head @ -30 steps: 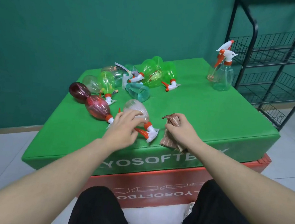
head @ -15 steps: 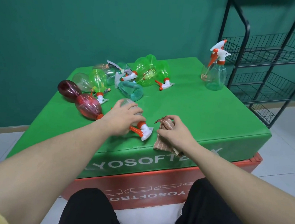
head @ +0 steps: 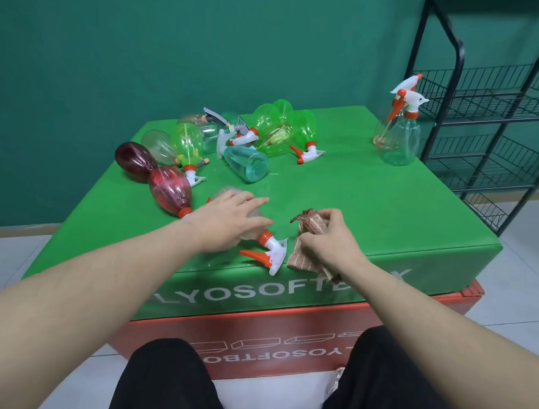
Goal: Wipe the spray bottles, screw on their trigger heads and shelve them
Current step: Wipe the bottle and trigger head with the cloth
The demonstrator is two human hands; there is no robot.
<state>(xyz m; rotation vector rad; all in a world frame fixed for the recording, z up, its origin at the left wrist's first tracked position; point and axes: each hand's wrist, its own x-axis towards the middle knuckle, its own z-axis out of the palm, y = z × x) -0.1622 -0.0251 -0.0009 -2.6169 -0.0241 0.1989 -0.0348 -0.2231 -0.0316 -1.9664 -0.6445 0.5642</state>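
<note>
L hand [head: 228, 220] lay flat w/ straight fingers over a clear spray bottle [head: 253, 227] lying on its side near front edge of green padded table [head: 374, 212]; its white/orange trigger head [head: 269, 252] pointed toward the cloth. R hand [head: 331, 238] pinched a brown striped cloth [head: 307, 242], fingers curled on it. Two red bottles [head: 169, 190] lay just left of L hand. Green and clear bottles [head: 274, 130] piled at back. Two upright clear bottles [head: 400, 140] stood at back right, next to black wire rack [head: 495, 106].

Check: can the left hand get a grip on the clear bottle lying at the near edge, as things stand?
Probably yes. The left hand already lies over the clear bottle's body with fingers spread, nothing between them. The right hand pinches the brown cloth just beside, clear of the bottle; the red bottle lies off to the left.
</note>
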